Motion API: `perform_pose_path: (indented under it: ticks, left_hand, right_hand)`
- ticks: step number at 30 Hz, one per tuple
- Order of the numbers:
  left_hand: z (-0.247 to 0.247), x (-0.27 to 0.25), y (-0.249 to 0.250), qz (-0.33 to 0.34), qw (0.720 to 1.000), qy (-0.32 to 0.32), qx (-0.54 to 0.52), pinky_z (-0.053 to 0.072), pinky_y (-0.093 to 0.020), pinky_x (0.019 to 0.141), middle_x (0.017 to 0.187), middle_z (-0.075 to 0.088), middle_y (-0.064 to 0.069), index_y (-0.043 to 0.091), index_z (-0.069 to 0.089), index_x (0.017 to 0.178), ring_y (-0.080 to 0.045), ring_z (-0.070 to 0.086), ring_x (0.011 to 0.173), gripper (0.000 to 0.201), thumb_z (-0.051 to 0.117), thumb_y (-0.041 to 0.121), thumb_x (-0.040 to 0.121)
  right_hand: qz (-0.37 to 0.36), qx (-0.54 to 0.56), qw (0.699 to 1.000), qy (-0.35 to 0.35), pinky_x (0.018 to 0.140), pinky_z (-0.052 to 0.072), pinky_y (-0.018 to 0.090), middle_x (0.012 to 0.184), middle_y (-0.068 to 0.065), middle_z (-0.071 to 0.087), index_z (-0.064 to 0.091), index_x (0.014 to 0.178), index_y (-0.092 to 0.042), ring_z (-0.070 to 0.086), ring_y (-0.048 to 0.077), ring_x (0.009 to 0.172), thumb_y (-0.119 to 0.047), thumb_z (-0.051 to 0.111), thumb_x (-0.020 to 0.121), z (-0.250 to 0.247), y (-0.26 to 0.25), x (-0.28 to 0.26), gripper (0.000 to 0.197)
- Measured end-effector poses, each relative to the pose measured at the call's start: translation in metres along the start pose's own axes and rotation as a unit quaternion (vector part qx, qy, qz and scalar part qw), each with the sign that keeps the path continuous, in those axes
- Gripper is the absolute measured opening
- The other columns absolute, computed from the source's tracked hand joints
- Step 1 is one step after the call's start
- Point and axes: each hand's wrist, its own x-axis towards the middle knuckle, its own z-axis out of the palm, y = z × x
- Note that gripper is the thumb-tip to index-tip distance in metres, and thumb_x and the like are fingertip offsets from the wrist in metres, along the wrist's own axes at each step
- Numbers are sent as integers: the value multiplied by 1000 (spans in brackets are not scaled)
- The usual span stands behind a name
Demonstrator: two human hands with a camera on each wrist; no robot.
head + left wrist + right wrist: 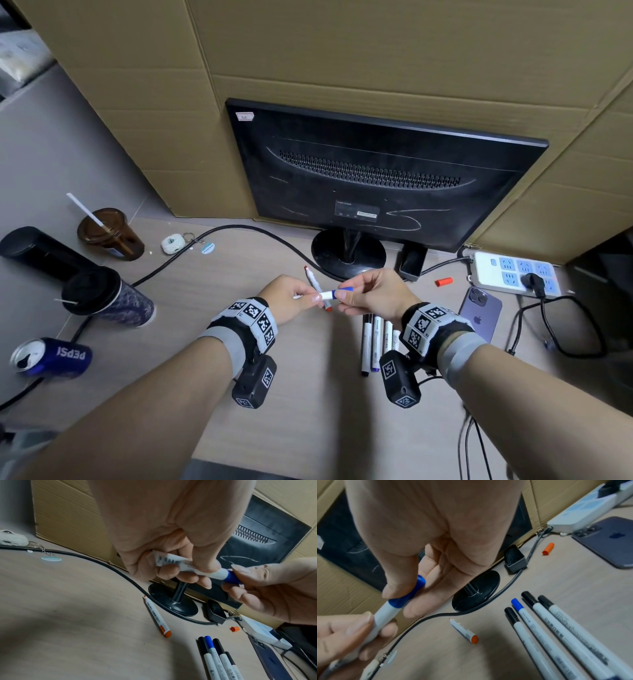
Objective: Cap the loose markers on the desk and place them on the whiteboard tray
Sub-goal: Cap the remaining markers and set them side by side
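Cardboard sheets (308, 51) behind, pale wooden desk (308, 394) below, monitor (376, 171) turned back-on at the far edge. Cluttered besides: drink cup (109, 233), dark tumbler (109, 298), soda can (51, 358), phone (479, 317), power strip (513, 274).

Held above the desk, between both hands: blue marker (197, 569). Left hand (291, 299) curled round the white barrel; right hand (376, 294) pinching the blue cap (409, 593) between thumb and fingers. Cap sitting on the barrel's end, no tip showing; whether fully clicked home, impossible to tell from these views. Judged as the capping step for this one marker, at or near its finish.

Already capped and lying side by side near the right wrist: four markers (556, 635), three with black caps, one with blue.

Left to do: orange marker (157, 616) lying bare-tipped on the desk near the monitor stand (173, 604), and its orange cap (548, 549) well apart from it, near the power strip and phone. After that, carrying the whole lot to the whiteboard tray, which appears in none of the views. Roughly past the middle of the capping, with none of the placing begun.
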Motion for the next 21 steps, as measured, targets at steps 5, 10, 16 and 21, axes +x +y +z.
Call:
perform_pose_path:
  ticks: [5,10,16,21]
  left_hand:
    - [-3,3,3,-11,1000,-22,3,40,-29,68,75,60,0,39,80,84,-16,49,68,23,61,43,95]
    - [14,10,11,-72,991,-41,-105,52,-29,71,88,60,-3,10,69,122,-15,55,81,26,51,14,105]
    - [28,16,-11,-119,989,-50,-65,49,-26,66,91,69,-2,14,76,107,-13,60,73,23,57,26,101]
    - [34,27,-51,-182,983,11,-26,51,-30,57,62,63,4,20,73,81,-22,55,60,18,60,27,90]
  right_hand:
    - [-29,-5,1000,9,68,66,29,78,14,77,70,103,11,77,19,68,-4,77,91,0,1,1,21]
    - [-39,76,995,54,83,66,45,91,21,74,64,112,3,75,29,80,-4,68,98,-1,5,10,17]
    - [22,27,991,128,73,67,44,93,25,71,57,108,-5,73,26,73,-2,77,89,-11,31,21,28]
    - [16,-258,956,142,70,66,46,76,2,75,64,90,-22,76,25,74,-25,84,80,-11,69,36,23]
